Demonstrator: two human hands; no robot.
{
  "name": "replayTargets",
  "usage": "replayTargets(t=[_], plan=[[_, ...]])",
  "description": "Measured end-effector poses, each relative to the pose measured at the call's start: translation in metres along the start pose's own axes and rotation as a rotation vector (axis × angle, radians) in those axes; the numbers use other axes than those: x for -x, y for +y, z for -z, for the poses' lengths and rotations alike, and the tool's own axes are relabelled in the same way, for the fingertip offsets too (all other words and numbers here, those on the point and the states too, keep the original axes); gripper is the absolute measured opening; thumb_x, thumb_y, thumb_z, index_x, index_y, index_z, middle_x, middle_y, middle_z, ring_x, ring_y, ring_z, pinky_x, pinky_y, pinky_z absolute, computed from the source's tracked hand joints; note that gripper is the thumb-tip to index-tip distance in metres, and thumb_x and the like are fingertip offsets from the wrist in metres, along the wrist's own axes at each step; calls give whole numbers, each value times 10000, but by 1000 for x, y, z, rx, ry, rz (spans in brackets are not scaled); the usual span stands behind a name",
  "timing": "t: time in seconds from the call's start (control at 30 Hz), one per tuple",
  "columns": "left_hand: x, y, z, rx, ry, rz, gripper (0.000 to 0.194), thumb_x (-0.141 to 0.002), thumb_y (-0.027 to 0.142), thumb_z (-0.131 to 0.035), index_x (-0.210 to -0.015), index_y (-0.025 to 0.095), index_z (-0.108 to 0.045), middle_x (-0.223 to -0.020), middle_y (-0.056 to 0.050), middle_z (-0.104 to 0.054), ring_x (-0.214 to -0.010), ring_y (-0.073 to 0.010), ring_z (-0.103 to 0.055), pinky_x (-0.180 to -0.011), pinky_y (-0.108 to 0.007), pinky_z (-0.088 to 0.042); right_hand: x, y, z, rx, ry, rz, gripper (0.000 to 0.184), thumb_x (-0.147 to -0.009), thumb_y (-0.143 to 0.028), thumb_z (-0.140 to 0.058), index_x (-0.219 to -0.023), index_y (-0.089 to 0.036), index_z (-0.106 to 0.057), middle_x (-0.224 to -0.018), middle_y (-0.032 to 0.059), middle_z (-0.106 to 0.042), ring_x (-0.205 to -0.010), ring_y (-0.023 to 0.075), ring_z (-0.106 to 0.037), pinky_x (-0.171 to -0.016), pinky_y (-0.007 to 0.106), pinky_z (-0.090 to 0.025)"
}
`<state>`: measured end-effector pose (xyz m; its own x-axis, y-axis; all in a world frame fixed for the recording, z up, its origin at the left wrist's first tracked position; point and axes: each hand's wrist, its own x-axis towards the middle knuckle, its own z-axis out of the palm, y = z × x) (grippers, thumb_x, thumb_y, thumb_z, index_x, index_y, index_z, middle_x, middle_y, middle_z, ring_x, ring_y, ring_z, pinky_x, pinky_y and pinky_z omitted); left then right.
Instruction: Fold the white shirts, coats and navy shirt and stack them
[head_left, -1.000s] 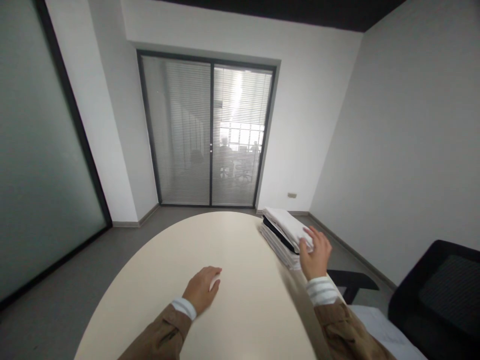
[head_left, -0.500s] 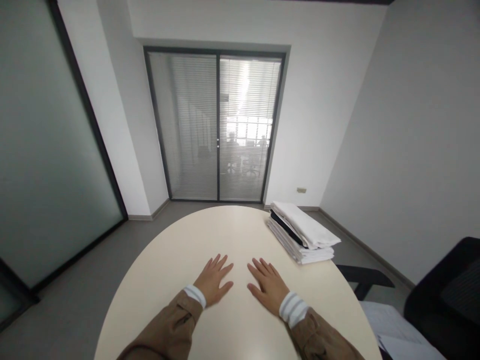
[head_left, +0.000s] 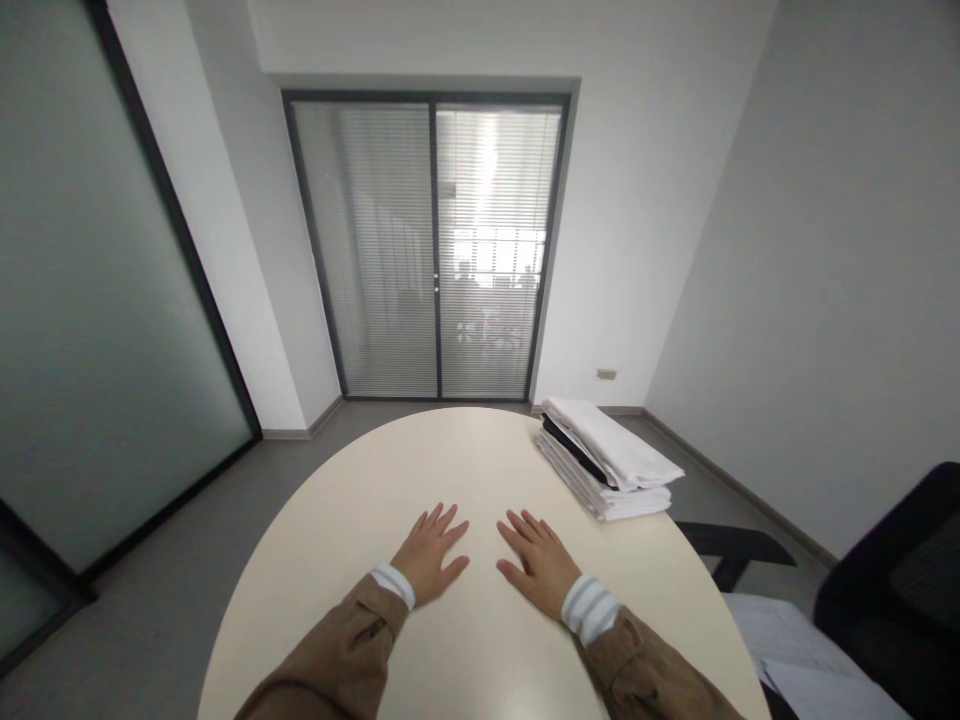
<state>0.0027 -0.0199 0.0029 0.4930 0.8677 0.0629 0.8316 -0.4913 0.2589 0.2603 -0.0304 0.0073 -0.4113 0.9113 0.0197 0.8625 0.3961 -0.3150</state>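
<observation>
My left hand (head_left: pixel 430 556) lies palm down on the cream round table (head_left: pixel 465 455), fingers apart and holding nothing. Across a small gap, my right hand (head_left: pixel 541 565) rests flat on the same tabletop, its fingers also spread. Beyond my right hand, near the table's right edge, sits a stack of folded white cloths (head_left: pixel 615 445) with a dark folded layer (head_left: pixel 574 448) between the white ones. Neither hand touches the stack.
A black chair (head_left: pixel 892 590) stands to the right, its armrest (head_left: pixel 735 543) close to the table edge and white sheets (head_left: pixel 795 645) on its seat. Glass doors with blinds (head_left: pixel 435 250) are ahead. A frosted glass panel (head_left: pixel 105 300) stands at the left.
The camera view has shifted very slightly. Both hands stay flat on the table, and the stack stays where it was.
</observation>
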Motion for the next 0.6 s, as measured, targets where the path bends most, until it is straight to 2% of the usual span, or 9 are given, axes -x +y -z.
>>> replayTargets(t=[0.27,0.37,0.43,0.5,0.57,0.6], plan=[[0,-2,-2,-6,0,0,581,-951,500,-439,-1479,259,-410,-1599,-95,-262,-1481,-318,-178,-1190,-537,-177,0,3,-6,-6,34,31,655,-915,-573,-445,-1492,-267,-388,-1582,77,-303,-1471,328,-221,-1179,554,-184],[-1,-2,-3,-7,6,-2,577,-949,495,-444,-1477,265,-411,-1599,-89,-262,-1482,-313,-177,-1189,-537,-178,-2,5,-7,3,119,73,598,-901,-515,-498,-1430,-235,-488,-1522,105,-422,-1415,332,-342,-1150,543,-272],[-1,-3,-3,-5,5,-2,575,-945,490,-454,-1472,263,-421,-1597,-88,-268,-1481,-313,-181,-1189,-534,-181,-3,10,3,20,296,96,478,-909,-410,-501,-1335,-207,-578,-1424,123,-531,-1322,302,-462,-1110,498,-352],[-1,-3,-4,-2,2,0,574,-943,488,-457,-1469,258,-427,-1595,-90,-274,-1481,-312,-183,-1189,-531,-185,-5,19,24,60,574,53,394,-921,-314,-466,-1266,-189,-608,-1360,133,-568,-1257,273,-507,-1078,463,-390],[-2,-4,-5,-1,6,-1,573,-942,486,-460,-1466,255,-432,-1592,-91,-282,-1480,-311,-189,-1189,-528,-187,-4,34,52,138,853,-99,407,-919,-293,-467,-1296,-177,-566,-1418,148,-503,-1304,290,-450,-1086,482,-366],[-2,-5,-5,0,12,-3,571,-940,483,-466,-1463,255,-437,-1590,-91,-288,-1479,-310,-194,-1190,-528,-189,-3,42,67,193,947,-207,462,-909,-307,-493,-1351,-174,-517,-1476,154,-437,-1353,315,-389,-1097,509,-339]])
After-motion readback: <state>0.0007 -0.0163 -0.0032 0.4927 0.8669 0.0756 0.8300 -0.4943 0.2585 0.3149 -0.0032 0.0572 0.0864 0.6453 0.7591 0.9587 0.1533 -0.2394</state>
